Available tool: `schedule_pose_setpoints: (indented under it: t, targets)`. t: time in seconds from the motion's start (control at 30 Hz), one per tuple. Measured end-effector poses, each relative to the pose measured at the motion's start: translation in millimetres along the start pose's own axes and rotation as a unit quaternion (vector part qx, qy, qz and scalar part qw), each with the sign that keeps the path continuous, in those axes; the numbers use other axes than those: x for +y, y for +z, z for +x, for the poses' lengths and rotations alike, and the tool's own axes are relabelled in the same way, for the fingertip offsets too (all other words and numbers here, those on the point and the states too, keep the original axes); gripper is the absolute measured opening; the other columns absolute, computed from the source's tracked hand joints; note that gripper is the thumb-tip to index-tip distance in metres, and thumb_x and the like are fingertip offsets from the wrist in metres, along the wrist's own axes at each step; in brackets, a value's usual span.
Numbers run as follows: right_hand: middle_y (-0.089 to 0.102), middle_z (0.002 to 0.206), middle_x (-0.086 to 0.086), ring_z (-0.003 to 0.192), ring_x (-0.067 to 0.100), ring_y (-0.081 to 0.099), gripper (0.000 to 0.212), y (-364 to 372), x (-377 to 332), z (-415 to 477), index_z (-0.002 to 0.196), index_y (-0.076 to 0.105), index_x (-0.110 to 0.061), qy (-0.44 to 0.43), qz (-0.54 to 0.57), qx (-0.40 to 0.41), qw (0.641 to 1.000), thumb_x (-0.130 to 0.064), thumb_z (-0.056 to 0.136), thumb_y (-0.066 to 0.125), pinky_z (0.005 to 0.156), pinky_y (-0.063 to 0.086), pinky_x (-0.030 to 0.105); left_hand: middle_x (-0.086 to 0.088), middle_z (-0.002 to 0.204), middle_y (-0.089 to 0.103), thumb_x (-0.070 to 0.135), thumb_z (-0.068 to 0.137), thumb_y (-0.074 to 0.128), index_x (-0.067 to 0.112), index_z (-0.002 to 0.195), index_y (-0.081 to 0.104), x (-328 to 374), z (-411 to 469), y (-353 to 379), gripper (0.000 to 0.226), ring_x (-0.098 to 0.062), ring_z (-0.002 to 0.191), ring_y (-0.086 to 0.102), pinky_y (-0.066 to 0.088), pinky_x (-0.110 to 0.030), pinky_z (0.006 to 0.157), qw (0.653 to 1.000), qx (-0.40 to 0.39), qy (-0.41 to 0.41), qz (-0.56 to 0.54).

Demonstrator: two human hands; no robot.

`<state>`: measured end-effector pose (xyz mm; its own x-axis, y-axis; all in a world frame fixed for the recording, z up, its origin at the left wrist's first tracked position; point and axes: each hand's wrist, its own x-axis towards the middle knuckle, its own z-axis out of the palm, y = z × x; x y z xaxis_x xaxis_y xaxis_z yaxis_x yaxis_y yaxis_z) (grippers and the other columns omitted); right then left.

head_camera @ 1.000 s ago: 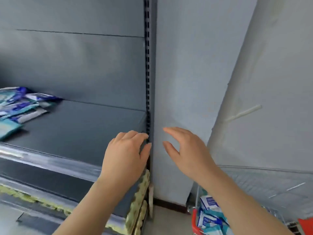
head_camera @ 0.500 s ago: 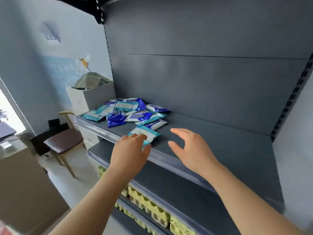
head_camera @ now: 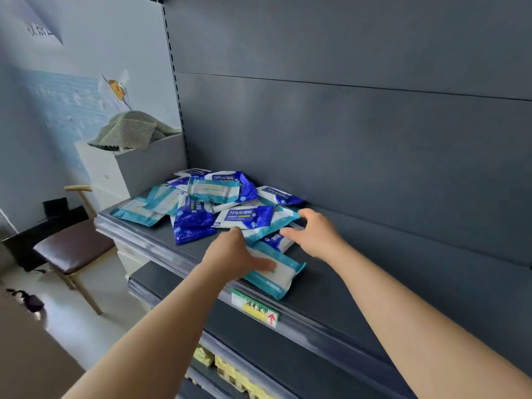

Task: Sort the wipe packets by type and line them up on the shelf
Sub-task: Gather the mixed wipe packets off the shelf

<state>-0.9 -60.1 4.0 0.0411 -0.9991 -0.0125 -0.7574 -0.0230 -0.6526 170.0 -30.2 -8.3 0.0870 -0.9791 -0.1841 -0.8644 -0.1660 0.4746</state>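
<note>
Nearest, a teal-and-white wipe packet (head_camera: 273, 273) lies at the shelf's (head_camera: 359, 295) front edge, above a price tag (head_camera: 255, 308). The left hand (head_camera: 234, 256) rests flat on it, fingers spread. Just beyond, the right hand (head_camera: 315, 233), open, touches the jumbled pile (head_camera: 213, 204) of blue and teal packets. A sideways push could likely slide the near packet off the edge, or topple the pile.
</note>
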Motion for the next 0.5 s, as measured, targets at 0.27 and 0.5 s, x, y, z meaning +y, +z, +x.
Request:
schedule_pose_setpoints:
  t: [0.27,0.5]
  targets:
    - [0.059,0.114,0.005,0.098,0.021,0.06,0.073,23,13,75,0.117,0.054,-0.004,0.104,-0.017,-0.023,0.994,-0.044,0.063,0.083,0.078,0.05,0.032,0.002,0.086,0.067,0.044,0.067,0.082,0.024,0.076,0.062,-34,35,-17,0.03,-0.012,0.071,0.056,0.053,-0.034,0.071,0.997,-0.039,0.055,-0.029]
    - [0.07,0.097,0.015,0.073,0.021,0.067,0.038,15,16,76,0.103,0.06,0.001,0.148,0.153,-0.031,0.977,-0.013,0.074,0.08,0.061,0.053,0.03,0.005,0.08,0.06,0.034,0.076,0.079,0.019,0.079,0.061,-33,52,-25,0.023,-0.01,0.068,0.051,0.043,-0.022,0.062,0.989,-0.052,0.126,-0.051]
